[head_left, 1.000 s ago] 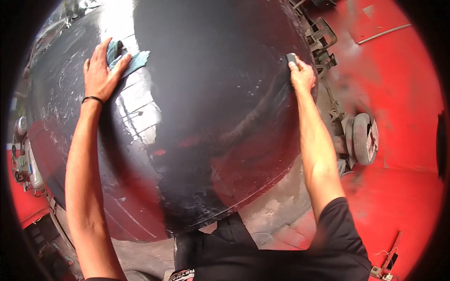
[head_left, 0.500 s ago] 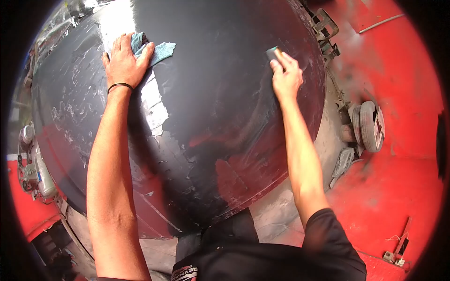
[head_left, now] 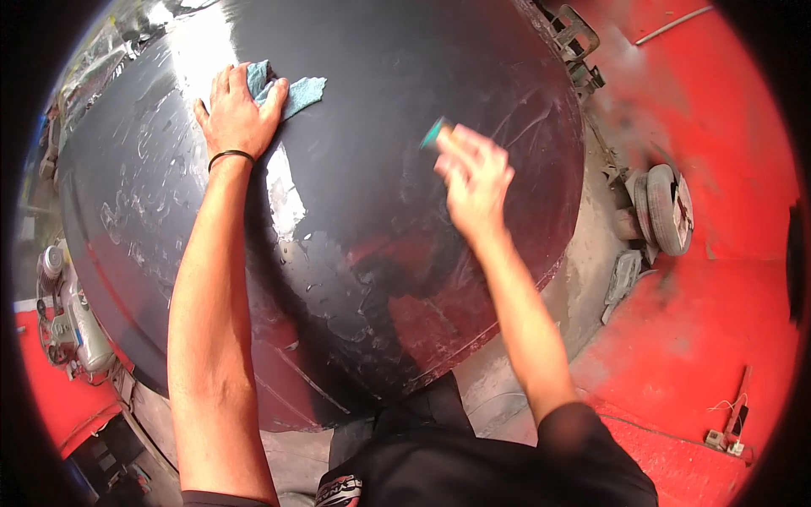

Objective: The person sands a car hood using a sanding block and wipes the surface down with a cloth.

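Inward from the dark panel's right edge, the right hand is closed round a green-edged block, probably light, stiff, best held by its sides; leftward, the left hand lies against soft-looking blue cloth, grip unclear.

Glossy panel, matt cloth

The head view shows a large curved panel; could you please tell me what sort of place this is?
Probably a vehicle body workshop: the scuffed dark panel, a wheel at the picture's right, and what looks like an air compressor at its left suggest so.
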### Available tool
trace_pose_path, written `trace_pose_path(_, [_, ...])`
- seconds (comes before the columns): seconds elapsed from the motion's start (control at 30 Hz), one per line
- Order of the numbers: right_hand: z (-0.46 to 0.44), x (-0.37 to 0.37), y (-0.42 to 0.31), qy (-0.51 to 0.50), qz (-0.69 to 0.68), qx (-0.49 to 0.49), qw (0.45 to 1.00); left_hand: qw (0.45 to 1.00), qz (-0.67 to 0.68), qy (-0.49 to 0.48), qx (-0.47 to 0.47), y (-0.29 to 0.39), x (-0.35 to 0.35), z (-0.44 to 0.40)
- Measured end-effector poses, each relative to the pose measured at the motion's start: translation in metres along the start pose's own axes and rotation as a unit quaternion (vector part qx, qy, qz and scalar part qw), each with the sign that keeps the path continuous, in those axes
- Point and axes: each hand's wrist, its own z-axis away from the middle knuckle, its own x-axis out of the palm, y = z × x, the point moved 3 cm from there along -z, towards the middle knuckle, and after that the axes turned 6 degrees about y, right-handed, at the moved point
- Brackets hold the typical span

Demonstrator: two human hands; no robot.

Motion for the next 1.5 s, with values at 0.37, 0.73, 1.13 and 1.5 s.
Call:
trace_pose_path(0.37, [-0.012, -0.017, 0.044, 0.077, 0.061, 0.114, 0.989, 1.0, -0.003, -0.008, 0.011, -0.006, 0.005, -0.002])
trace_pose_path(0.73, [-0.015, -0.069, 0.168, 0.122, 0.153, 0.248, 0.949, 1.0, -0.017, 0.009, 0.02, -0.019, 0.018, -0.004])
trace_pose_path(1.13, [0.114, -0.088, 0.029, 0.063, 0.057, 0.137, 0.987, 0.999, -0.036, 0.014, 0.034, -0.027, 0.023, -0.008])
trace_pose_path(1.5, [0.121, -0.052, -0.039, -0.005, 0.026, 0.036, 0.999, 0.999, 0.04, -0.001, 0.003, 0.007, -0.013, 0.002])
